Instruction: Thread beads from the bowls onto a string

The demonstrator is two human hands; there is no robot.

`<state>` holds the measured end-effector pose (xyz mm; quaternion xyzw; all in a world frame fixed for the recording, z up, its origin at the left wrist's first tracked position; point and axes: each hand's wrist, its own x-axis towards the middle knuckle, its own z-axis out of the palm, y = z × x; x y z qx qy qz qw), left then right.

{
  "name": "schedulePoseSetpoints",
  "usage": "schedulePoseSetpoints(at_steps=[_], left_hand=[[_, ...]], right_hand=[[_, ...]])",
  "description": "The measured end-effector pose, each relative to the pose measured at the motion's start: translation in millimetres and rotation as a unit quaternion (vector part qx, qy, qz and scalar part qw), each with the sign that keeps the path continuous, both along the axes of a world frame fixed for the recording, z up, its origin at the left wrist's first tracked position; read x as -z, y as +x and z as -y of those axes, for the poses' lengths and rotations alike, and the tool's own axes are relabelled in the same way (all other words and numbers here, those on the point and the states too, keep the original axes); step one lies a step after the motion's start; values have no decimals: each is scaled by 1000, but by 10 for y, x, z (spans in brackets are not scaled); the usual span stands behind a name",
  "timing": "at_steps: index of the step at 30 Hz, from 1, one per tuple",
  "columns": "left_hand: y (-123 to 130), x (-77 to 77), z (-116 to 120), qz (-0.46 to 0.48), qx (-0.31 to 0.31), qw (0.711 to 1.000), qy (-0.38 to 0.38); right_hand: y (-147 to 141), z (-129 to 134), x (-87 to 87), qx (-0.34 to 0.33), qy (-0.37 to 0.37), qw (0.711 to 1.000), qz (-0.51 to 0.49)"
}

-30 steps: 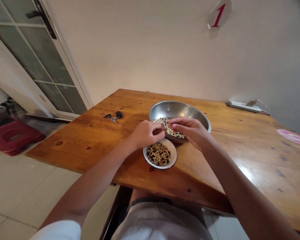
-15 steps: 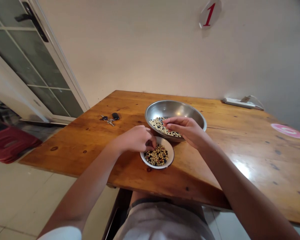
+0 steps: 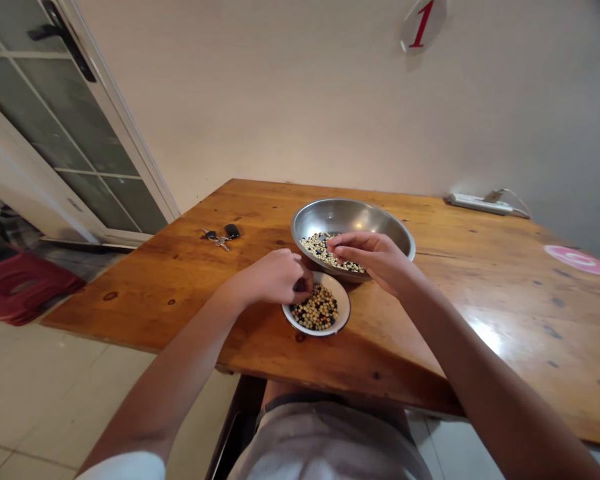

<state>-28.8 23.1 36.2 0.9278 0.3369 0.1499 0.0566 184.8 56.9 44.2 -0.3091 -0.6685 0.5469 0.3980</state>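
My left hand is bent over the left side of a small white bowl with a dark rim. Its fingers curl inward in a pinch just above a mix of yellow, black and a few reddish beads or beans. Anything between those fingertips is hidden. My right hand hangs over the near side of a wide metal basin, fingertips drawn close to the thumb. Whatever it may hold is too small to make out. Pale and dark bead-like pieces cover part of the basin's floor.
A bunch of keys lies on the wooden table to the left. By the wall at back right is a power strip with a cable. A pink round sticker is at the right. Red stools stand left, near a door.
The left fingers have curled in slightly and lifted a little from the pieces in the white bowl. The right hand stays nearly still over the basin. The view has shifted very slightly.
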Motion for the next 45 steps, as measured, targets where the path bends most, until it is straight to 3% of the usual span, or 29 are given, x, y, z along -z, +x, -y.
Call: schedulePoseSetpoints(at_steps=[2,5,8,14,17,24,35,45], left_hand=[[2,-24,8,13,-10,1000,-21],[-7,-85,19,49,-23,992,-110],[-46,-144,12,109,-11,977,-185],[-119,-154,-18,262,-19,931,-256],[-114,-127,-22,302,-30,917,-260],[-79,-48,-71,282,-9,924,-260],[-30,-89,-53,253,22,924,-287],[48,-12,-74,298,-8,914,-273]], right_hand=[[1,1,3,-5,-1,1000,-4],[3,-2,11,-9,2,1000,-13],[-2,-3,8,-2,6,1000,-13],[-14,21,-26,14,3,1000,-13],[-3,24,-22,4,6,1000,-7],[13,10,10,-27,28,999,16],[-6,76,-33,-45,98,988,110],[-32,82,-28,-38,134,983,121]])
